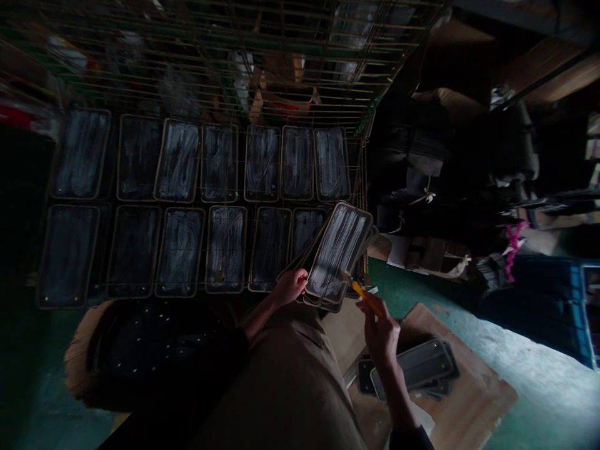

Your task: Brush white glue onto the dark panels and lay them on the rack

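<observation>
My right hand point(380, 328) is closed round the orange handle of a brush point(366, 298). The brush's head meets the lower right part of a dark rectangular panel point(338, 247) with rounded corners and a pale rim. Whitish streaks run along this panel's face, and it lies tilted on top of several similar panels. Pinched at the lower left edge of the top panel is my left hand point(291, 286); its fingertips are partly hidden.
Two rows of similar streaked panels point(226, 249) lie on a wire rack point(360, 147) ahead. Several more panels point(417, 369) are piled on a brown board point(482, 384) at lower right. At lower left sits a dark bag-like bundle point(154, 344) with white dots. A blue crate point(539, 319) stands at right.
</observation>
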`<state>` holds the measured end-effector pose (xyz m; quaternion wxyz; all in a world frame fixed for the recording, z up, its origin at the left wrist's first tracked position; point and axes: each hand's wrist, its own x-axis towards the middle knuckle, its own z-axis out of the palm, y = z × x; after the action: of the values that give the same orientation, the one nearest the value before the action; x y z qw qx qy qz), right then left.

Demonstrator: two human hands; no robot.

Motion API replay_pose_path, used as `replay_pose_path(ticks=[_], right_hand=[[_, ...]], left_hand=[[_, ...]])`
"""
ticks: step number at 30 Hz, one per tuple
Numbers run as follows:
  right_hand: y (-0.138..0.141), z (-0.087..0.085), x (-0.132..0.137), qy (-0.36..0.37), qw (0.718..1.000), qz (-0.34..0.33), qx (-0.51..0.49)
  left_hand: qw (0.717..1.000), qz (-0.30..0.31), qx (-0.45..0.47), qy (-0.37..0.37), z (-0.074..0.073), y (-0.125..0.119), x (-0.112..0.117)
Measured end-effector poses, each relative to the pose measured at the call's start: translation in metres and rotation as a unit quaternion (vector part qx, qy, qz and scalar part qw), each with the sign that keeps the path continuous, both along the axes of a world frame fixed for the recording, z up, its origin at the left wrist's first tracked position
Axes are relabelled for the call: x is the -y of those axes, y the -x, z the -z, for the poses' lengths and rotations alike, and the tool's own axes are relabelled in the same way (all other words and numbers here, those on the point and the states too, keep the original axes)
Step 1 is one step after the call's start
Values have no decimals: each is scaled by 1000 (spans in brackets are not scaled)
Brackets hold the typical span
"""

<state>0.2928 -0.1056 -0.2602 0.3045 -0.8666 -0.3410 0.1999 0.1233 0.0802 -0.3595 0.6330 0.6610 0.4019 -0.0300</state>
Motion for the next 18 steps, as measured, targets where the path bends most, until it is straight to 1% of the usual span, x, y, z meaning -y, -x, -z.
replay_pose_path(ticks=[2, 3, 5, 8, 10, 11, 13, 16, 18], right_hand=[[-6, 1, -4, -12, 1000, 5, 11], [-5, 2, -4, -10, 1000, -2, 7], [5, 1, 2, 9, 999, -27, -16], [22, -3, 15, 29, 995, -59, -78], [21, -6, 19, 28, 993, -57, -101], [15, -8, 18, 25, 994, -50, -98], [-5, -8, 6, 16, 997, -32, -65], [-44, -6, -28, -15, 1000, 4, -6], [-67, -4, -54, -50, 998, 29, 22]], left_hand=[[1000, -4, 1, 1, 0, -1, 1], [1000, -3, 0, 0, 0, -1, 1], [1000, -1, -7, -5, 0, -1, 1], [1000, 1, -16, -9, 0, -1, 2], [1000, -1, -11, -3, 0, -1, 2], [1000, -2, -7, 3, 1, 0, 2], [1000, -6, 0, 11, 1, 0, 3], [1000, -8, 5, 11, 1, -1, 4], [1000, -13, 4, 12, 1, -2, 5]])
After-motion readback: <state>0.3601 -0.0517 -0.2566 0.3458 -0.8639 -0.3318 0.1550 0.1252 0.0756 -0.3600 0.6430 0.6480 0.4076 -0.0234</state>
